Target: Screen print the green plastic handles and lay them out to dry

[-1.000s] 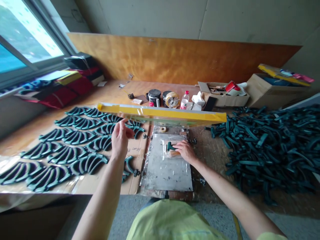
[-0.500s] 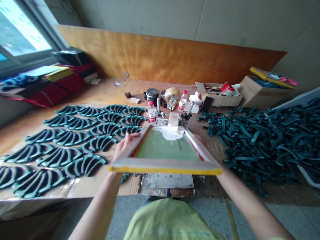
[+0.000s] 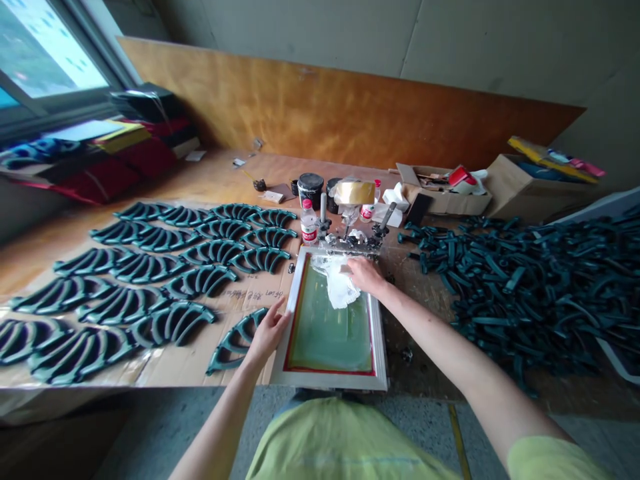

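A screen-printing frame (image 3: 295, 283) with green mesh lies flat in front of me. White ink (image 3: 343, 293) is spread over the far part of its mesh. My right hand (image 3: 367, 275) is closed on a squeegee (image 3: 345, 269) at the frame's far end, over the ink; most of the squeegee is hidden by my fingers. At the frame's left edge is my left hand (image 3: 271, 327), its fingers curled against the side bar. Just left of that hand, a fan of dark green curved parts (image 3: 235, 343) rests on the cardboard.
Rows of green curved parts (image 3: 145, 267) cover the left side. A large heap of similar parts (image 3: 525, 293) lies right. Behind the frame stand metal clamps (image 3: 377, 233), a bottle (image 3: 309, 223), a black tub (image 3: 311, 189) and a tape roll (image 3: 355, 193). Cardboard boxes (image 3: 453, 200) sit at the back right.
The frame has come down from a raised, tilted position to flat. My right hand has left its right side and taken hold of the squeegee. My left hand stays at the left side.
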Motion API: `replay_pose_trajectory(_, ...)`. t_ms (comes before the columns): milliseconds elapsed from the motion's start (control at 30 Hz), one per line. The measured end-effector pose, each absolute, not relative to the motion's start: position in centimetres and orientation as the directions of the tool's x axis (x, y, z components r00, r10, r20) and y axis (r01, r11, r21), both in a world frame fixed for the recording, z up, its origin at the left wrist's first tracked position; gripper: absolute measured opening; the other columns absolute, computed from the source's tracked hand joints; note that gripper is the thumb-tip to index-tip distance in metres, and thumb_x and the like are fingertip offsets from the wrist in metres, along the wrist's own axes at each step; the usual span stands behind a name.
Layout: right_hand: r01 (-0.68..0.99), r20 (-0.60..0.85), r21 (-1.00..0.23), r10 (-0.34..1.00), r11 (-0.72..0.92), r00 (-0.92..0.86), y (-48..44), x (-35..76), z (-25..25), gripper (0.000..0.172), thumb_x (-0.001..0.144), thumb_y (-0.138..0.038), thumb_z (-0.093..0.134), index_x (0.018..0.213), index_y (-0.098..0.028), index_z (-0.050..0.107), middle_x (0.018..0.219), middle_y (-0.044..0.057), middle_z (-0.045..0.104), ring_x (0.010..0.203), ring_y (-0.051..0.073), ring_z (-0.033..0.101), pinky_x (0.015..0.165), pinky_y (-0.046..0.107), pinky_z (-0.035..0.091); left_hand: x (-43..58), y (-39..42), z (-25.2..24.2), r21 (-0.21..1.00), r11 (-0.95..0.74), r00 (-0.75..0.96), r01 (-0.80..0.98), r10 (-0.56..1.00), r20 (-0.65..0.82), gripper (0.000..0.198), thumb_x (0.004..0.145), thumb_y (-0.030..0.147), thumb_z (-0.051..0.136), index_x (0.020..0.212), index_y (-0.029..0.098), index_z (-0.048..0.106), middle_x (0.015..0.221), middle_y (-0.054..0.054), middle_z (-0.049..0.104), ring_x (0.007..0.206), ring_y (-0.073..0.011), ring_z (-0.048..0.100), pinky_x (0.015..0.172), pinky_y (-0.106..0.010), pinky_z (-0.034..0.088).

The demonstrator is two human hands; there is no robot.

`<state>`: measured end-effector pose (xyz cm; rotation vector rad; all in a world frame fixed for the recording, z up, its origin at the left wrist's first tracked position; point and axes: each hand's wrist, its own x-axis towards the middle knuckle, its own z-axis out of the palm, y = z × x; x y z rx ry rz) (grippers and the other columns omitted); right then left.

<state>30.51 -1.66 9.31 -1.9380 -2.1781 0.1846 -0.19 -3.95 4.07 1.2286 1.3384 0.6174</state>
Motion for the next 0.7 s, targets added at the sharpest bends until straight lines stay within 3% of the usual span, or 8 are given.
replay_pose_trajectory(133, 0.885, 0.102, -0.254, 0.920, 0.391, -0.378, -5.5, 31.0, 9.6, 0.023, 0.078, -0.002, 0.053, 0.083, -0.019, 0.066, 0.085, 0.006, 0.068, 0.088, 0.021, 0.059, 0.072, 0.028, 0.043, -0.5, -4.0, 3.6, 0.900, 0.307, 0.225, 0.311, 0.896, -0.383, 0.079, 0.077, 0.063, 0.060, 0.142, 0.020, 0.047, 0.070, 0.004, 0.058, 0.066, -0.0157, 0.058, 0.059, -0.024, 0.044)
replay_pose_trajectory(233, 0.848, 0.043, -0.273, 0.886, 0.454, -0.461, -5.9, 31.6, 10.7, 0.024, 0.075, -0.001, 0.055, 0.079, -0.022, 0.066, 0.082, 0.002, 0.067, 0.083, 0.019, 0.059, 0.067, 0.026, 0.041, -0.5, -4.0, 3.6, 0.901, 0.300, 0.225, 0.313, 0.898, -0.377, 0.078, 0.077, 0.062, 0.060, 0.141, 0.020, 0.048, 0.073, 0.002, 0.062, 0.068, -0.0165, 0.059, 0.060, -0.025, 0.045)
replay_pose_trajectory(300, 0.872, 0.037, -0.270, 0.910, 0.408, -0.414, -5.3, 31.5, 11.1, 0.019, 0.074, -0.004, 0.058, 0.077, -0.022, 0.065, 0.080, 0.001, 0.066, 0.079, 0.018, 0.058, 0.064, 0.026, 0.039, -0.4, -4.0, 3.7, 0.903, 0.293, 0.220, 0.315, 0.903, -0.370, 0.077, 0.077, 0.062, 0.060, 0.140, 0.019, 0.049, 0.075, 0.001, 0.064, 0.069, -0.0172, 0.061, 0.061, -0.025, 0.046)
replay_pose_trajectory(400, 0.921, 0.139, -0.214, 0.944, 0.324, -0.300, -5.2, 30.4, 10.2, 0.018, 0.078, -0.005, 0.056, 0.080, -0.020, 0.066, 0.084, 0.004, 0.066, 0.083, 0.020, 0.057, 0.068, 0.027, 0.041, -0.4, -4.0, 4.0, 0.908, 0.290, 0.219, 0.303, 0.906, -0.363, 0.078, 0.077, 0.062, 0.061, 0.140, 0.019, 0.050, 0.074, 0.001, 0.065, 0.070, -0.0181, 0.063, 0.061, -0.026, 0.047)
replay_pose_trajectory(500, 0.917, 0.208, -0.185, 0.927, 0.352, -0.314, -6.8, 29.5, 8.7, 0.022, 0.080, -0.002, 0.052, 0.084, -0.018, 0.067, 0.088, 0.007, 0.066, 0.089, 0.021, 0.057, 0.074, 0.030, 0.044, -0.4, -4.0, 4.1, 0.908, 0.286, 0.212, 0.307, 0.909, -0.358, 0.077, 0.076, 0.063, 0.061, 0.139, 0.019, 0.050, 0.075, 0.001, 0.068, 0.066, -0.0179, 0.063, 0.058, -0.026, 0.046)
replay_pose_trajectory(633, 0.874, 0.214, -0.309, 0.923, 0.375, -0.321, -7.2, 30.3, 8.6, 0.019, 0.082, -0.006, 0.059, 0.092, -0.020, 0.069, 0.090, 0.005, 0.067, 0.089, 0.020, 0.059, 0.077, 0.029, 0.047, -0.3, -4.1, 4.6, 0.897, 0.281, 0.191, 0.341, 0.914, -0.359, 0.075, 0.076, 0.062, 0.061, 0.136, 0.017, 0.053, 0.074, 0.000, 0.068, 0.066, -0.0181, 0.063, 0.058, -0.026, 0.046)
replay_pose_trajectory(700, 0.862, 0.241, -0.397, 0.941, 0.317, -0.235, -5.3, 31.0, 9.4, 0.029, 0.082, -0.010, 0.064, 0.107, -0.024, 0.068, 0.098, 0.003, 0.066, 0.092, 0.019, 0.061, 0.081, 0.029, 0.048, -0.2, -4.3, 5.5, 0.902, 0.296, 0.195, 0.314, 0.910, -0.366, 0.076, 0.075, 0.062, 0.063, 0.136, 0.018, 0.053, 0.075, -0.001, 0.069, 0.069, -0.0193, 0.065, 0.061, -0.027, 0.048)
